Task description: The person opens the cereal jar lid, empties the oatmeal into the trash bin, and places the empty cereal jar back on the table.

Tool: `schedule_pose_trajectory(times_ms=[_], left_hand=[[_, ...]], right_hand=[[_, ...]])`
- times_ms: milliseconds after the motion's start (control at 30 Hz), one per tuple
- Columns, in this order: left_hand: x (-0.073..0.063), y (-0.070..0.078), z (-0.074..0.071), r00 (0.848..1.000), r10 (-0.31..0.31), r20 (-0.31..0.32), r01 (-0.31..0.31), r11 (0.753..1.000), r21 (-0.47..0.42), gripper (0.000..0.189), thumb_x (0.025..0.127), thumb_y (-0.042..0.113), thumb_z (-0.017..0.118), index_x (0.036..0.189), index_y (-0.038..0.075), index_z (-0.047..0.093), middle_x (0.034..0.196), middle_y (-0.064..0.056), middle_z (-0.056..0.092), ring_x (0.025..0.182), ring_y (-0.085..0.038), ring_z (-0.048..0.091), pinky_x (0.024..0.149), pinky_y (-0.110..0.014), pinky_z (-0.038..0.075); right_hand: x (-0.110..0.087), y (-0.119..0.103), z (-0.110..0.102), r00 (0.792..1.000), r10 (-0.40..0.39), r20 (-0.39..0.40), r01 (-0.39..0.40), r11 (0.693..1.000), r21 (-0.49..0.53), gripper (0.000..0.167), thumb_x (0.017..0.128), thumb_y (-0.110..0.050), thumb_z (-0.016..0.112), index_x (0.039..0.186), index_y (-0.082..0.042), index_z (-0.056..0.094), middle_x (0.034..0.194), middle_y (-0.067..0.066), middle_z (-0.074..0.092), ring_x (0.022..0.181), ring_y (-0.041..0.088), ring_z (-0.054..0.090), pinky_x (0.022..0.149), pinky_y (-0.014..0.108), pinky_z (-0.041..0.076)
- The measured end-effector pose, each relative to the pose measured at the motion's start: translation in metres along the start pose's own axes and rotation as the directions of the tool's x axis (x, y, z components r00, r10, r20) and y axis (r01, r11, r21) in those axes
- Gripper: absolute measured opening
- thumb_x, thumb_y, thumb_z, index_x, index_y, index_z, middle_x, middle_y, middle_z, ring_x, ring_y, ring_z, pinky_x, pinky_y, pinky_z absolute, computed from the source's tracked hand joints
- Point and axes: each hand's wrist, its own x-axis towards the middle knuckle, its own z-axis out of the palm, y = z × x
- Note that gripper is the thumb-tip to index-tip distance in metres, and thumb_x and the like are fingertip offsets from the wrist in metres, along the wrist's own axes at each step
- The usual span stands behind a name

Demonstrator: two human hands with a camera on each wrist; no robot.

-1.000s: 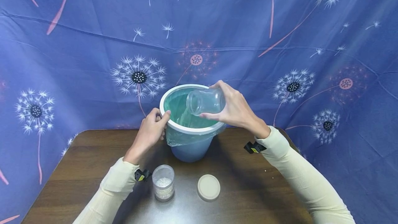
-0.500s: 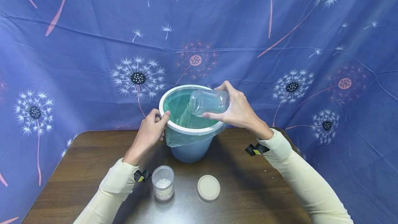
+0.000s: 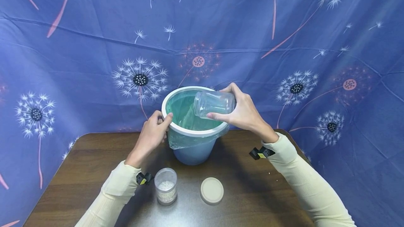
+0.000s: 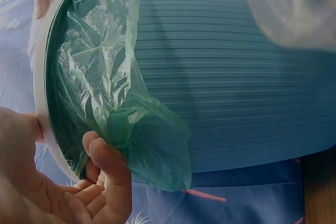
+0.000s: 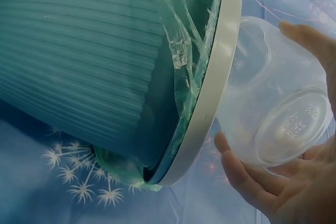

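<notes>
A blue ribbed trash bin (image 3: 194, 151) with a white rim (image 3: 202, 133) stands at the table's back, lined with a green plastic bag (image 4: 100, 51). My left hand (image 3: 153, 129) grips the rim on its left side, thumb on top and fingers curled beneath against the bag. Over the right part of the opening, my right hand (image 3: 241, 109) holds a clear plastic jar (image 3: 214, 104) tipped on its side, mouth facing left. The jar's wall looks bare inside; its embossed base (image 5: 294, 124) faces the right wrist camera.
Nearer on the brown wooden table (image 3: 252, 199) stands an open clear jar (image 3: 165, 186) partly filled with white grains. To its right lies a round cream lid (image 3: 211, 190). A few white specks lie at the right. A blue dandelion-print cloth (image 3: 94, 62) hangs behind the table.
My right hand has shifted slightly right with the jar, and the jar's mouth has turned further down into the bin. The left hand stays on the rim.
</notes>
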Motion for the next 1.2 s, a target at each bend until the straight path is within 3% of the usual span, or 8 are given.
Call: schedule_pose_trajectory(times_ms=[200, 533, 900, 1200], left_hand=[[0.000, 0.001, 0.000, 1.000, -0.001, 0.007, 0.001, 1.000, -0.008, 0.039, 0.110, 0.046, 0.056, 0.100, 0.008, 0.053, 0.076, -0.008, 0.062, 0.056, -0.021, 0.060, 0.051, -0.032, 0.051], [0.000, 0.001, 0.000, 1.000, -0.001, 0.003, 0.001, 1.000, -0.001, 0.047, 0.109, 0.055, 0.054, 0.101, 0.009, 0.053, 0.078, -0.009, 0.064, 0.055, -0.020, 0.060, 0.052, -0.032, 0.052], [0.000, 0.002, 0.001, 1.000, 0.004, 0.005, -0.004, 1.000, -0.007, 0.044, 0.109, 0.051, 0.055, 0.100, 0.008, 0.053, 0.075, -0.008, 0.062, 0.055, -0.019, 0.059, 0.052, -0.032, 0.051], [0.000, 0.001, 0.000, 1.000, 0.005, 0.006, -0.005, 1.000, -0.003, 0.046, 0.109, 0.054, 0.054, 0.102, 0.008, 0.053, 0.076, -0.007, 0.062, 0.055, -0.020, 0.060, 0.052, -0.032, 0.052]], right_hand=[[-0.003, -0.001, -0.003, 0.999, 0.014, -0.029, -0.012, 0.998, 0.069, 0.068, 0.070, -0.047, 0.101, 0.118, -0.021, 0.061, 0.107, -0.004, 0.073, 0.088, 0.016, 0.071, 0.074, 0.040, 0.057], [-0.008, -0.001, -0.008, 0.997, 0.042, -0.061, -0.031, 0.986, 0.165, 0.062, 0.074, -0.035, 0.099, 0.121, -0.014, 0.064, 0.111, 0.002, 0.072, 0.087, 0.022, 0.071, 0.072, 0.031, 0.058], [-0.016, 0.000, -0.009, 0.994, 0.080, -0.077, -0.061, 0.974, 0.219, 0.062, 0.077, -0.028, 0.098, 0.123, -0.010, 0.062, 0.111, 0.007, 0.072, 0.086, 0.026, 0.071, 0.070, 0.030, 0.059], [-0.025, 0.001, -0.010, 0.989, 0.120, -0.085, -0.087, 0.944, 0.318, 0.058, 0.080, -0.020, 0.096, 0.125, -0.008, 0.061, 0.110, 0.009, 0.072, 0.090, 0.023, 0.074, 0.071, 0.028, 0.060]])
